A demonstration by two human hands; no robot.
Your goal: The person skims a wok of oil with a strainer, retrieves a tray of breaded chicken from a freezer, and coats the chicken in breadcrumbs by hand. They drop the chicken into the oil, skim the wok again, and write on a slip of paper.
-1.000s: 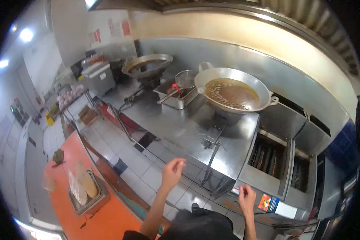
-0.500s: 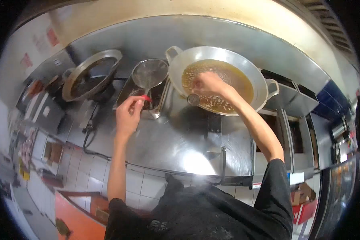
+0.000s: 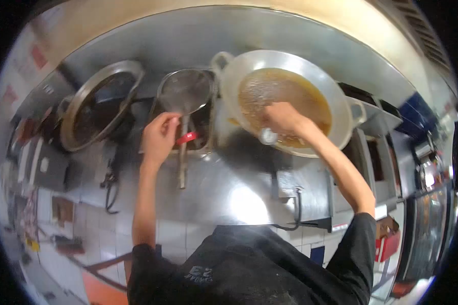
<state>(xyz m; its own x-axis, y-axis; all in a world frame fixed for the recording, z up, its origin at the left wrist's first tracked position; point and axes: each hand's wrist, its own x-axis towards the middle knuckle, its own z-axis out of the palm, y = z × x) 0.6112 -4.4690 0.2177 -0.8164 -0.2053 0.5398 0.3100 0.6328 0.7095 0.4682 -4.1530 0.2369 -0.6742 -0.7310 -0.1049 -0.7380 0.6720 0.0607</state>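
Observation:
My right hand is closed over the oil in a wide metal wok. A small round dial thermometer shows just below my fingers, near the wok's front rim, and my hand seems to hold it; its stem is hidden. My left hand is closed, thumb and fingertips together, beside the handle of a round mesh strainer. What it pinches, if anything, does not show. A red piece sits at the strainer's handle, just right of my left hand. The strainer lies over a rectangular metal container.
A second, darker wok stands at the left, tilted in view. The steel counter runs along the front, with a bent pipe at its edge. Metal compartments stand to the right of the large wok.
My right hand and the dial have shifted right and slightly down. My left hand has moved up off the red piece, which now shows fully at the strainer's handle. The camera view has shifted too.

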